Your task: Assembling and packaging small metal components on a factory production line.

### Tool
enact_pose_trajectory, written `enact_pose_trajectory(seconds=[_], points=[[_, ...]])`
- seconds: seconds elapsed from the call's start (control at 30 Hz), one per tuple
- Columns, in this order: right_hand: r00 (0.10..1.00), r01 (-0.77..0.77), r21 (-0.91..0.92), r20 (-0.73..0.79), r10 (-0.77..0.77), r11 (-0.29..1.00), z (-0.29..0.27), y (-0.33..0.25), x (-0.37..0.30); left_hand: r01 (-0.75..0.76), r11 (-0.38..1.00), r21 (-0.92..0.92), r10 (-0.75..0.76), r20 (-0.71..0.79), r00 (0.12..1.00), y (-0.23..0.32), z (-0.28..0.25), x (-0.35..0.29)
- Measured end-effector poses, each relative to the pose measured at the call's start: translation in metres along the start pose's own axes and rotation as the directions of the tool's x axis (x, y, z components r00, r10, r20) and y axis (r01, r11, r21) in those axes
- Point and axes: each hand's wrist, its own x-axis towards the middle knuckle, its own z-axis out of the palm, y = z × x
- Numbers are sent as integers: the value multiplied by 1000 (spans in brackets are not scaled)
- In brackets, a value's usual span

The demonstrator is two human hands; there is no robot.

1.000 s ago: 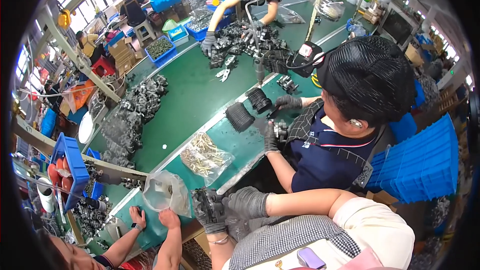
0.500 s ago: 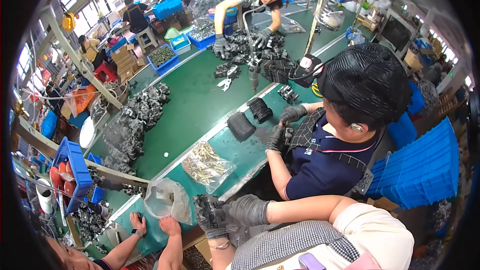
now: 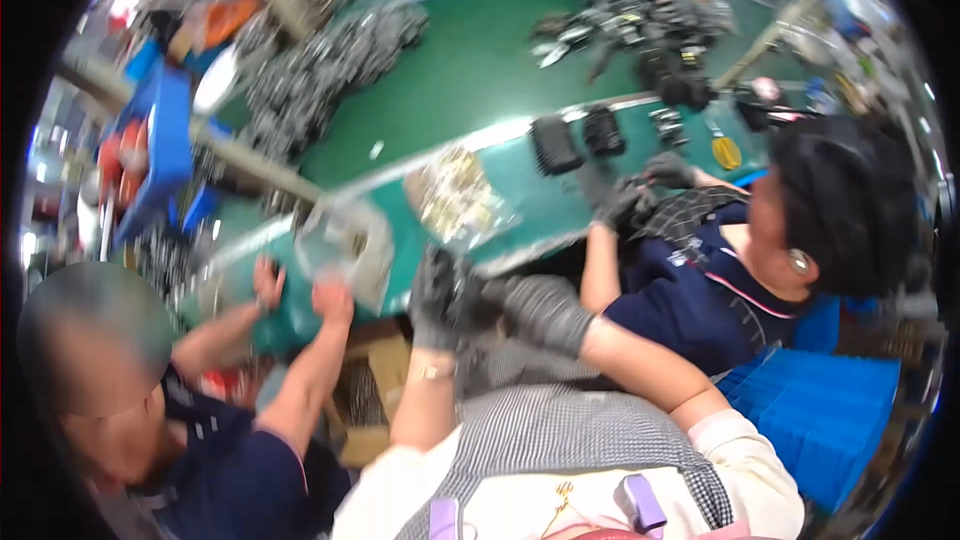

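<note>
Grey work gloves cover both my hands, held close together in front of my checked apron. My left hand is closed round a dark part, whose exact kind is lost in motion blur. Against it from the right comes my right hand, its fingers curled toward the part; what they grip is hidden. Just beyond my hands, on the green bench, lies a clear bag of brass-coloured pieces. An open clear bag stands left of it, beside a co-worker's bare hands.
A co-worker in dark blue sits at my right, gloved hands near black ribbed parts. Another co-worker is close on my left. Dark parts are heaped on the far table. Blue crates stand at right; a blue bin at left.
My view has swung down and toward the left, blurring the picture. More of the left co-worker shows, and the far co-worker is mostly out of view. My hands remain together.
</note>
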Motion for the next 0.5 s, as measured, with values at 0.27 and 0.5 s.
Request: enact_pose_trajectory(seconds=[0.27, 0.5], points=[[996, -36, -201, 74, 52, 979, -24, -27, 26, -88, 991, 98, 107, -205, 973, 14, -37, 30], [976, -33, -366, 187, 108, 930, -19, -26, 30, 7, 862, -508, -87, -136, 987, 8, 0, 35]])
